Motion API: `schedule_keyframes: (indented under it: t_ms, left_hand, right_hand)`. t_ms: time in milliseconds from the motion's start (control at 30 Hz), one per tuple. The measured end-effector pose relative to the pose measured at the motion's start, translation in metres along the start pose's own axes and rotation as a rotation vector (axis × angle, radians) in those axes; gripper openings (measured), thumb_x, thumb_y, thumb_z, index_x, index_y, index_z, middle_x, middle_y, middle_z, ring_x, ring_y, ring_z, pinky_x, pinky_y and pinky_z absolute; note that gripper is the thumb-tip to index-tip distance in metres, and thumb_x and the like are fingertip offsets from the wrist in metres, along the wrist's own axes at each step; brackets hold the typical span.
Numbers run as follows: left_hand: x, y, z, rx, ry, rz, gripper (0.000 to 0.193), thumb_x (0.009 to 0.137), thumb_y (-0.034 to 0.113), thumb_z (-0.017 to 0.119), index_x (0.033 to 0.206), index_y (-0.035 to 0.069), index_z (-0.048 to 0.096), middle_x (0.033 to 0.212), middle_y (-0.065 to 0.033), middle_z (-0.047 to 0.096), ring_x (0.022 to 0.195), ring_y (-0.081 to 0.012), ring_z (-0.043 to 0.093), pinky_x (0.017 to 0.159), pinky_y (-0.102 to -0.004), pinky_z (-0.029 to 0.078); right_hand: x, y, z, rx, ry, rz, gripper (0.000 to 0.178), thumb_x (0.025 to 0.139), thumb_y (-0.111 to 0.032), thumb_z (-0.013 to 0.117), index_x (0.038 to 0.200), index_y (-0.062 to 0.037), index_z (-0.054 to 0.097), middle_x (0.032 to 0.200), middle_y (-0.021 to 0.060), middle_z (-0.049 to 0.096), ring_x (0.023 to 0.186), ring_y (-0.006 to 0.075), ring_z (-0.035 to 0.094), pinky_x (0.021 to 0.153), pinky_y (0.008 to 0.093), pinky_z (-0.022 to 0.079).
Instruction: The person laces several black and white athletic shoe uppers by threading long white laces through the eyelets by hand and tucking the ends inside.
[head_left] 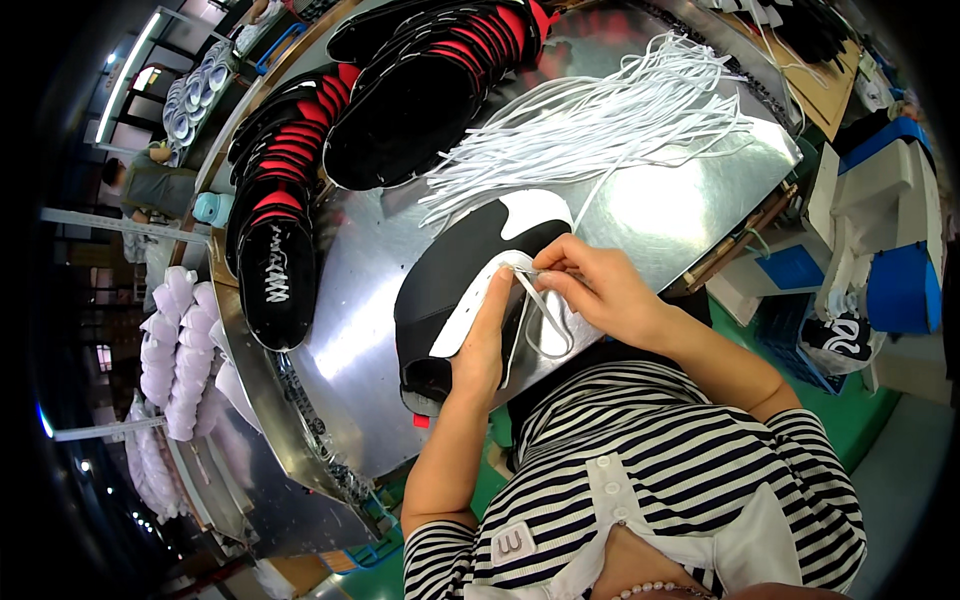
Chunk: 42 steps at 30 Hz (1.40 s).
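Note:
A black and white shoe upper (447,268) lies at the near edge of the metal table, its white toe patch pointing away from me. My left hand (484,335) grips the upper along its white eyelet strip, thumb near the top eyelets. A white shoelace (540,312) hangs in a loop from the eyelets. My right hand (595,285) pinches the lace between thumb and fingertips close to my left thumb. The exact eyelet at the fingertips is too small to make out.
A bundle of white laces (610,115) lies beyond the upper on the metal table (355,385). Stacked black and red shoe uppers (400,115) stand at the far left, another row (277,265) nearer. White shoe forms (180,350) hang left; a white-and-blue machine (890,230) is at right.

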<state>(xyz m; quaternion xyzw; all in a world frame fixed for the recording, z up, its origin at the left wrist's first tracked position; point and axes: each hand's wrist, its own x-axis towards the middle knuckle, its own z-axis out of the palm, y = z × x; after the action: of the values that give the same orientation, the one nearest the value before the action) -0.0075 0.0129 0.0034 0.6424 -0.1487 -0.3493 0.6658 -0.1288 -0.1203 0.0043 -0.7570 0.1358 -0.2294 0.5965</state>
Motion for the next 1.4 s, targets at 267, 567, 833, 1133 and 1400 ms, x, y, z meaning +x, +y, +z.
schedule_keyframes:
  t_ms: [267,567,833,1133,1400]
  left_hand:
    - [-0.008,0.008,0.012,0.066,-0.039,0.108,0.025,0.097,0.015,0.061,0.115,-0.002,0.066,0.113,-0.0074,0.067,0.100,-0.0135,0.062,0.088,-0.0255,0.048]
    - [-0.021,0.009,0.016,0.679,-0.109,0.547,0.021,0.096,0.010,0.059,0.113,-0.001,0.064,0.104,-0.0136,0.069,0.092,-0.0241,0.068,0.080,-0.0306,0.051]
    - [-0.005,0.003,-0.033,-0.079,-0.056,-0.094,0.030,0.096,0.019,0.064,0.116,-0.003,0.065,0.111,-0.0091,0.068,0.101,-0.0172,0.064,0.090,-0.0294,0.050]
    - [0.011,0.018,-0.051,0.442,-0.177,0.056,0.028,0.096,0.021,0.063,0.113,-0.002,0.066,0.106,-0.0081,0.069,0.089,-0.0187,0.066,0.084,-0.0309,0.051]
    - [0.026,0.006,-0.062,0.034,-0.153,-0.162,0.024,0.094,0.012,0.063,0.113,-0.002,0.065,0.101,-0.0105,0.070,0.091,-0.0171,0.066,0.085,-0.0287,0.053]
  right_hand:
    - [0.010,-0.017,-0.013,-0.082,-0.078,0.159,0.016,0.094,-0.012,0.056,0.102,0.0017,0.054,0.079,0.0142,0.070,0.075,0.0292,0.069,0.067,0.0357,0.052]
    - [0.024,-0.018,0.001,-0.493,-0.220,0.160,0.020,0.092,-0.011,0.058,0.103,-0.0008,0.046,0.076,0.0171,0.065,0.075,0.0373,0.065,0.066,0.0431,0.048]
    - [0.034,-0.022,-0.037,-0.324,-0.050,0.046,0.039,0.083,-0.026,0.072,0.109,-0.0003,0.060,0.088,0.0180,0.068,0.080,0.0304,0.066,0.074,0.0375,0.051]
    - [0.071,0.015,-0.007,0.029,0.075,0.304,0.049,0.071,-0.024,0.084,0.109,-0.0028,0.061,0.088,0.0060,0.066,0.075,0.0115,0.059,0.067,0.0257,0.047]
    - [0.062,0.013,-0.003,-0.089,0.013,0.360,0.060,0.070,-0.039,0.083,0.111,-0.0018,0.062,0.088,0.0114,0.068,0.076,0.0193,0.064,0.071,0.0312,0.050]
